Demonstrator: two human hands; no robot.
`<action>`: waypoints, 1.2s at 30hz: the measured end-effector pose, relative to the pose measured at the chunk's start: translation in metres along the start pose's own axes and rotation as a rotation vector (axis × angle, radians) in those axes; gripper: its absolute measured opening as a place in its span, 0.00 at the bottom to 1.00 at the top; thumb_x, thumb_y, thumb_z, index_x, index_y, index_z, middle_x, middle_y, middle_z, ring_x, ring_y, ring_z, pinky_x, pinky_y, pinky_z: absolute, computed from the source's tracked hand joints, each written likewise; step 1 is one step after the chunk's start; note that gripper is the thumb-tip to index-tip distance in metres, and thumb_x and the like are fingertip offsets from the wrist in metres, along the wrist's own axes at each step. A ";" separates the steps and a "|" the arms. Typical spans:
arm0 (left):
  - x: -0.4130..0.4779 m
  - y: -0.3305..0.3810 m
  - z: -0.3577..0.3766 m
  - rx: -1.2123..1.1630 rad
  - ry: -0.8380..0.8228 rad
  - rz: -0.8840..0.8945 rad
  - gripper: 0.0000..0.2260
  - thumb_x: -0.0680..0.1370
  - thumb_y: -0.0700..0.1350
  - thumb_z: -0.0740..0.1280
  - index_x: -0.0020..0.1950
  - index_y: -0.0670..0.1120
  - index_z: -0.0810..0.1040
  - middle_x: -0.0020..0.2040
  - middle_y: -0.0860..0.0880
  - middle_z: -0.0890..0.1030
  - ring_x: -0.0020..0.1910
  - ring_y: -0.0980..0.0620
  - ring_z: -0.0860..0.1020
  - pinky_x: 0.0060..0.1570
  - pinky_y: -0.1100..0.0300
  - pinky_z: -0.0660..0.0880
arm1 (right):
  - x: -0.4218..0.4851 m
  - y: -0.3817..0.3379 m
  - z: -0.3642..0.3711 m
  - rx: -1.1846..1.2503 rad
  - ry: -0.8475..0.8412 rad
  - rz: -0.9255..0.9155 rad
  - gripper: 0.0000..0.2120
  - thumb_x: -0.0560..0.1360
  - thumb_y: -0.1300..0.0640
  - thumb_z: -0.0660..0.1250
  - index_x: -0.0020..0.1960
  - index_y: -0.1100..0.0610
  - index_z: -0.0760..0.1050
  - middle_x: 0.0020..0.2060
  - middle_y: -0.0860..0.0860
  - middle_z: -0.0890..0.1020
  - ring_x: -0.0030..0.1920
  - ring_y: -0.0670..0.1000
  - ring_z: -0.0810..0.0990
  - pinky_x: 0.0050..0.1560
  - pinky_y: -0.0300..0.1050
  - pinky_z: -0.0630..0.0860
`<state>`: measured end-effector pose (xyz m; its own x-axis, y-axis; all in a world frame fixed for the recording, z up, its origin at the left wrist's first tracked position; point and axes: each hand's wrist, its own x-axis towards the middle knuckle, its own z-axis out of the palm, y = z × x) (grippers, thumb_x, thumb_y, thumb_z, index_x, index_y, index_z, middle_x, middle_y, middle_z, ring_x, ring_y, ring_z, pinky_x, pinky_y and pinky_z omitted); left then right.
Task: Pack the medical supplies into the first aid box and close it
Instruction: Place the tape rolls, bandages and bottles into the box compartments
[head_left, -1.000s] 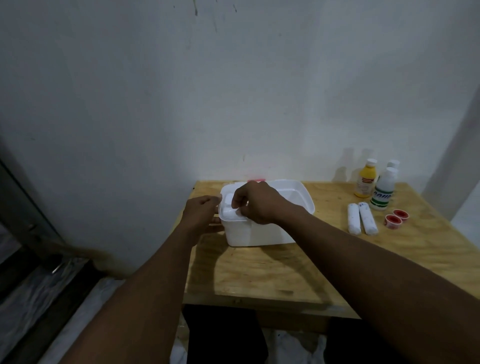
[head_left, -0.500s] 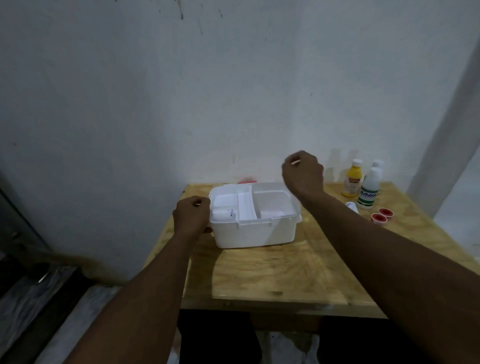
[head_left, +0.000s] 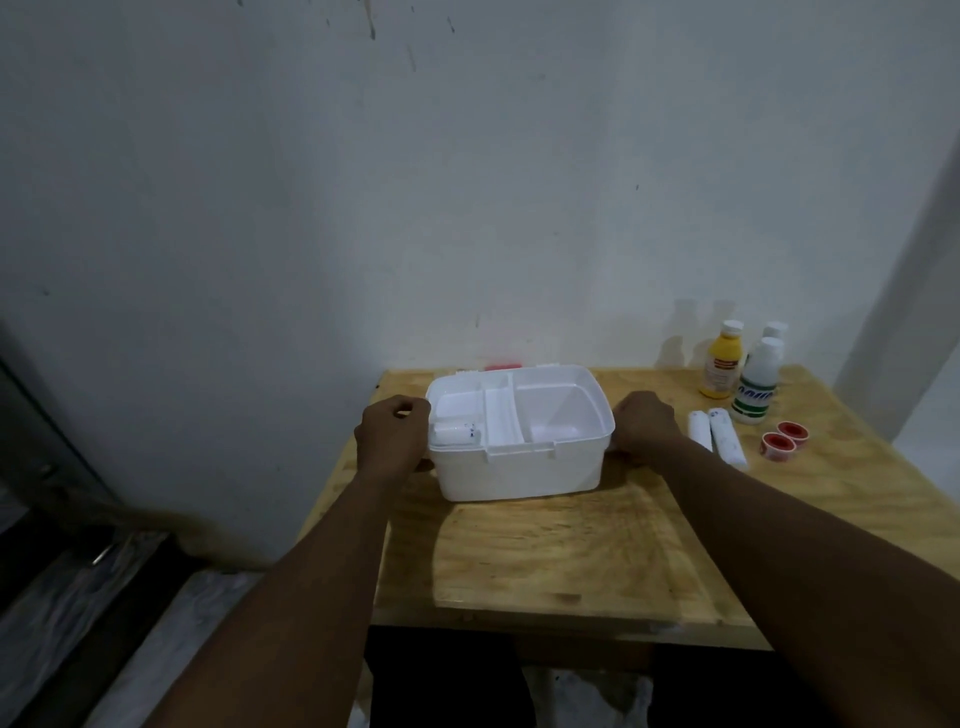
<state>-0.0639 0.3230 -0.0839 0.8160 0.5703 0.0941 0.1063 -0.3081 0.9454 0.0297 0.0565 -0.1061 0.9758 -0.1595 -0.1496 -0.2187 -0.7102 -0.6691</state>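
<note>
Our worry starts at the left. The white bandage roll (head_left: 456, 433) lies in the shallow tray compartment nearest our left hand (head_left: 392, 434), and if we tug or tilt the first aid box (head_left: 519, 470) it could roll out over the rim. The box looks light, so a push from one side alone would likely skid it across the plywood table (head_left: 545, 561). Further right, a careless sweep of our right hand (head_left: 641, 426) could knock the two bandage rolls (head_left: 726, 441) lying just beside it. These could in turn bump the red tape rolls (head_left: 777, 446) and the bottles (head_left: 756, 387) beyond.

The open box sits between our hands. The left hand is curled against its left end, near the rim. The right hand is curled at its right end, knuckles up. We cannot tell whether either truly grips the wall, as the fingertips are hidden.
</note>
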 end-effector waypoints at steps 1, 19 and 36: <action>0.000 0.000 0.000 0.001 0.002 0.002 0.08 0.80 0.45 0.66 0.51 0.45 0.84 0.40 0.53 0.79 0.38 0.56 0.76 0.19 0.67 0.73 | 0.000 -0.001 -0.001 -0.003 0.013 -0.011 0.11 0.69 0.56 0.72 0.44 0.64 0.77 0.42 0.60 0.83 0.41 0.60 0.83 0.39 0.49 0.81; -0.005 -0.002 0.009 -0.059 -0.023 -0.032 0.08 0.78 0.47 0.68 0.49 0.45 0.85 0.46 0.46 0.82 0.40 0.51 0.80 0.29 0.55 0.82 | -0.096 -0.097 0.005 -0.068 -0.031 -0.559 0.13 0.72 0.55 0.67 0.57 0.54 0.73 0.56 0.52 0.79 0.48 0.53 0.74 0.45 0.45 0.69; -0.019 -0.001 0.022 -0.093 -0.085 0.033 0.05 0.79 0.44 0.68 0.47 0.45 0.83 0.45 0.46 0.84 0.39 0.48 0.83 0.27 0.60 0.80 | -0.096 -0.071 0.016 -0.213 0.120 -0.530 0.15 0.69 0.56 0.65 0.29 0.53 0.61 0.37 0.53 0.71 0.41 0.56 0.73 0.29 0.41 0.58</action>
<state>-0.0665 0.2957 -0.0939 0.8639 0.4931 0.1022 0.0293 -0.2517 0.9674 -0.0483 0.1329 -0.0559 0.9480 0.1874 0.2574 0.2918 -0.8345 -0.4674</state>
